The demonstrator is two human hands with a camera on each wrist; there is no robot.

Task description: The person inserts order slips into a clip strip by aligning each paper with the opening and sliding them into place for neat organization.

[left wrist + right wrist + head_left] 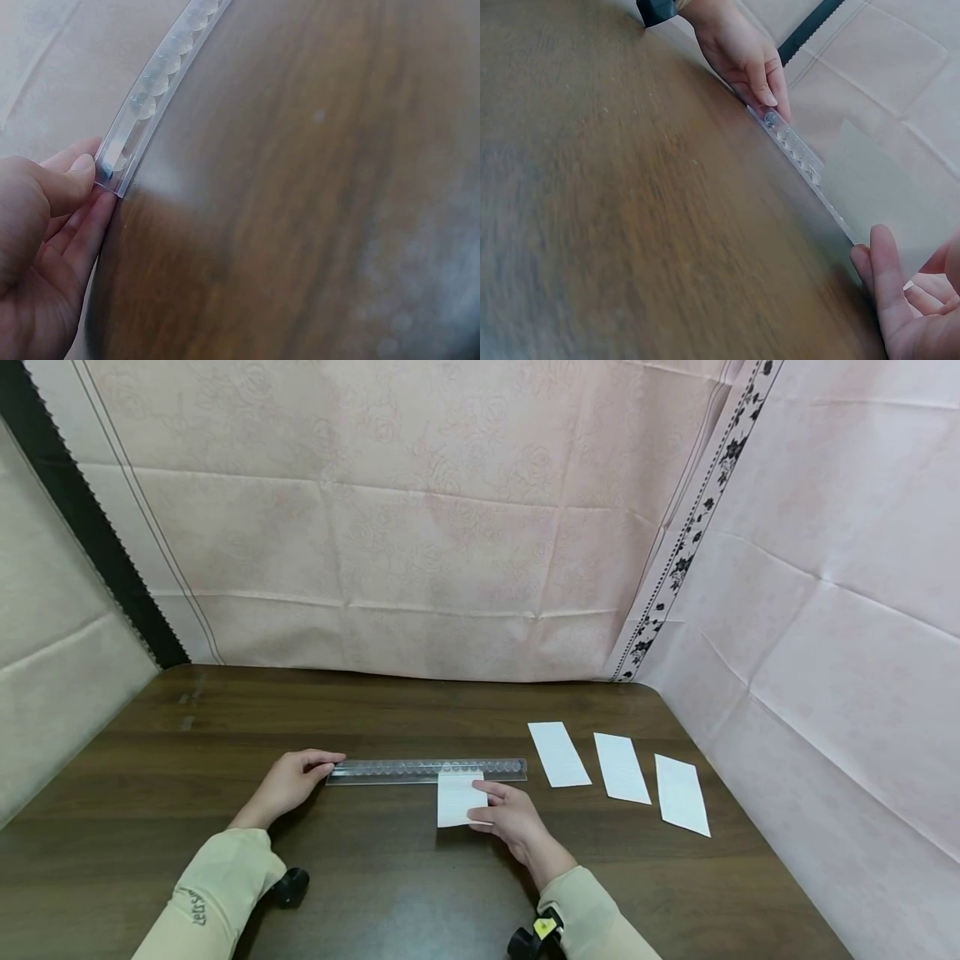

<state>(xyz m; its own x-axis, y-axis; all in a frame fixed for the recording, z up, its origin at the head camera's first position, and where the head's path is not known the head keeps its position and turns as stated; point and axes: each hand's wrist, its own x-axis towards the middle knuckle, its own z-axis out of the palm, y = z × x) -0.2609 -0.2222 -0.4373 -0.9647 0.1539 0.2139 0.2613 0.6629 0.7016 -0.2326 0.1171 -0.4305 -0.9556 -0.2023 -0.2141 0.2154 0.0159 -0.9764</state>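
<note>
A clear plastic ruler with a row of round shapes along it lies crosswise on the brown table. My left hand pinches its left end; the left wrist view shows the thumb on top of the ruler and fingers beneath. In my right hand a small white paper card is held by its right side, between thumb and fingers. The card's far edge overlaps the right half of the ruler. From the right wrist view, the card stands tilted up beside the ruler, hiding part of it.
Three similar white paper cards lie in a slanting row to the right: one nearest the ruler, a middle one and a right one. Pale patterned cloth hangs behind the wood-grain table and at both sides.
</note>
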